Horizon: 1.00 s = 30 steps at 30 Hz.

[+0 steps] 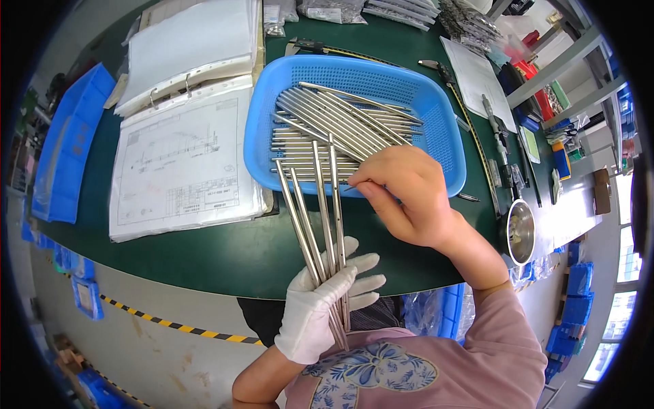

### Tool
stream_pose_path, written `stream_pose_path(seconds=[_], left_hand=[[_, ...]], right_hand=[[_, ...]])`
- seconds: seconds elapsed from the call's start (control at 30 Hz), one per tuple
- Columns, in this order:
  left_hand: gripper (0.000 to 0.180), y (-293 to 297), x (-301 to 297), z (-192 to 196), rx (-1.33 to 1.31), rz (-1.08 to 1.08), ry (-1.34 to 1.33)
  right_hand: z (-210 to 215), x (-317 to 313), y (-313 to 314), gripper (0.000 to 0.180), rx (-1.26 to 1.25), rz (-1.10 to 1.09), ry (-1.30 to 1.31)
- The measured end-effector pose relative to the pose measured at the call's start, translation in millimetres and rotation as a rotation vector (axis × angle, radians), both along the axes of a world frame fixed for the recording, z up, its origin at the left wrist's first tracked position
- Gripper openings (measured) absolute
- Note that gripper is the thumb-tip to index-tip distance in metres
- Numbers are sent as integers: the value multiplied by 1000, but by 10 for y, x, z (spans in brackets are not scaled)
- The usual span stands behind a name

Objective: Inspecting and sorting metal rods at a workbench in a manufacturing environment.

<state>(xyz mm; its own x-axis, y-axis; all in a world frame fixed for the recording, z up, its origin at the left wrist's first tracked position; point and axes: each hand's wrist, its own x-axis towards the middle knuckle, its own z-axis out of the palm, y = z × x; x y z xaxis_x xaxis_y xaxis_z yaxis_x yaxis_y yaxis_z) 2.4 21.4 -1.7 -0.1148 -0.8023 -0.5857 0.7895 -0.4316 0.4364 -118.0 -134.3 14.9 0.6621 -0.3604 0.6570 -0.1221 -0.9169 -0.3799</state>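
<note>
My left hand [310, 320], in a white glove, is closed around several slim metal rods [321, 204] near the table's front edge. The rods fan out and point up toward a blue perforated basket [253, 146]. Small holes show along the side of the rightmost one. My bare right hand [407, 194] is over the basket's front rim, thumb and forefinger pinched together close to that rod. A thin dark tip shows at the pinch, too small to name. Inside the basket lie many similar rods [334, 123], stacked in crossing layers.
An open ring binder with a technical drawing [184, 160] lies left of the basket, beyond it a blue bin [71, 146]. Calipers [310, 46] lie behind the basket. On the right are another caliper [449, 78], a micrometer-like tool [501, 140] and a metal bowl [521, 235].
</note>
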Motion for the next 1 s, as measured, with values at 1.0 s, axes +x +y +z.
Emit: stream_pose_path(seconds=[1.0], left_hand=[[40,155,69,88,72,-82,-7]], right_hand=[[46,-69,226,20,-156,30,65]])
